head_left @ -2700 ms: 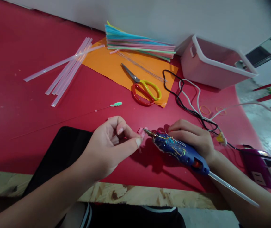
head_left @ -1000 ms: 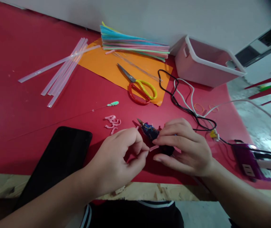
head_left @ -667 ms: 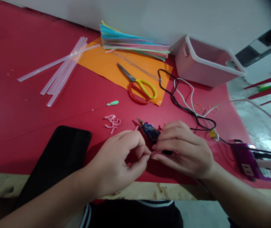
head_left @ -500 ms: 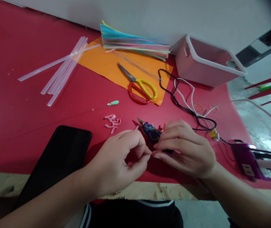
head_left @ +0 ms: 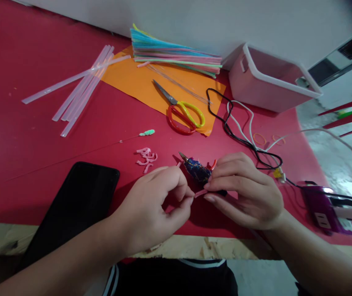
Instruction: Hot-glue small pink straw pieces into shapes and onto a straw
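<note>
A short pink strip (head_left: 201, 193) spans the small gap between my two hands. My left hand (head_left: 160, 205) pinches its left end between thumb and forefinger. The fingertips of my right hand (head_left: 245, 191) close on its other end. Just behind the strip lies a glue gun (head_left: 196, 170) wrapped in dark blue, its metal tip pointing up and left; my right hand hides its rear part. Small curled pink pieces (head_left: 146, 158) lie to the left, below a thin wire with a green fuzzy tip (head_left: 147, 132).
Scissors (head_left: 178, 109) rest on an orange sheet (head_left: 126, 84), near pipe cleaners (head_left: 176, 53). Clear strips (head_left: 83, 88) lie at left, a black phone (head_left: 74, 209) nearer. A pink bin (head_left: 256, 88), cables (head_left: 240, 142) and a purple power strip (head_left: 320, 209) stand at right.
My right hand has shifted slightly right and its fingertips are farther from my left hand's, so more of the pink strip shows between them. My left hand has barely moved.
</note>
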A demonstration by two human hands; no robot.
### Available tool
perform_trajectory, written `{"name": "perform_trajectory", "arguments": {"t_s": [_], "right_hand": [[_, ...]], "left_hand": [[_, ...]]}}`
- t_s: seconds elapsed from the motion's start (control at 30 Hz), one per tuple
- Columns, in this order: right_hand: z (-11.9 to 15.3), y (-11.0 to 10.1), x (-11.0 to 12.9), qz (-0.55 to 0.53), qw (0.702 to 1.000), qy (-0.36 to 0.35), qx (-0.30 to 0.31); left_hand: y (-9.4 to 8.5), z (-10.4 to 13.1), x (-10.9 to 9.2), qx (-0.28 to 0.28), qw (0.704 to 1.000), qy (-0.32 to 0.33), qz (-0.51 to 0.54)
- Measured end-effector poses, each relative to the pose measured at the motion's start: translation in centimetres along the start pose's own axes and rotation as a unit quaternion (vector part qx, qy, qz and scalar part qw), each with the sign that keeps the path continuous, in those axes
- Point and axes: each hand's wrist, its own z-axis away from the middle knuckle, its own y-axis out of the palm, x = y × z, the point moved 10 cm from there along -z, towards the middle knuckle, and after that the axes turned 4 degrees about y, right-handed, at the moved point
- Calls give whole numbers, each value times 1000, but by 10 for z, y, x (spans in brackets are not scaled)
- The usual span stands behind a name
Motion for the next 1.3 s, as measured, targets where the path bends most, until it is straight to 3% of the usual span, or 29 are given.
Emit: {"name": "perform_trajectory", "arguments": {"t_s": [0.17, 0.33, 0.43, 0.57, 0.67, 0.8, 1.1, 1.3], "right_hand": [[1, 5, -1, -2, 1000, -7, 29], [2, 1, 1, 16, 1000, -8, 14], [5, -6, 7, 46, 998, -36, -21], [10, -7, 16, 43, 995, -87, -27], [14, -5, 18, 48, 993, -107, -19], [16, -4, 19, 61, 992, -107, -18], [9, -2, 27, 70, 988, -135, -11], [9, 1, 28, 68, 988, -136, 3]], "left_hand": [[1, 0, 1, 0, 1000, -15, 28], [7, 0, 18, -6, 974, -125, 187], [17, 1, 26, 26, 937, -200, 284], [42, 13, 32, 120, 856, -323, 385], [52, 20, 29, 170, 809, -348, 442], [59, 27, 25, 213, 771, -351, 487], [57, 26, 25, 201, 759, -362, 502], [55, 25, 30, 216, 796, -354, 441]]}}
